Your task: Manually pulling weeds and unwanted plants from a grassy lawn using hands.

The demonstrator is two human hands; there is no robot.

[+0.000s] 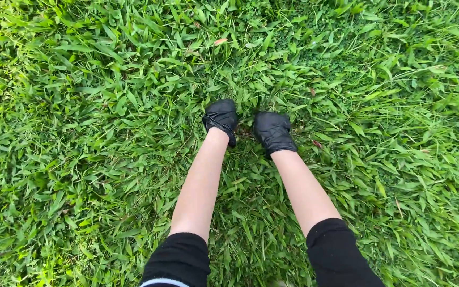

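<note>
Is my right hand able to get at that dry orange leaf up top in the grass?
Probably not as it is: the right hand is sunk in the grass well short of the leaf. Nothing blocks the way.

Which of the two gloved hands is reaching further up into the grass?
The left hand, in a black glove, sits slightly further up the picture than the right hand. Both press into the grass close together, fingers buried among the blades.

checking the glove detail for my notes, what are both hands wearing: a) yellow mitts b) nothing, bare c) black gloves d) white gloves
c: the left hand and the right hand are each covered to the wrist by a black glove, both pressed down into the grass.
</note>
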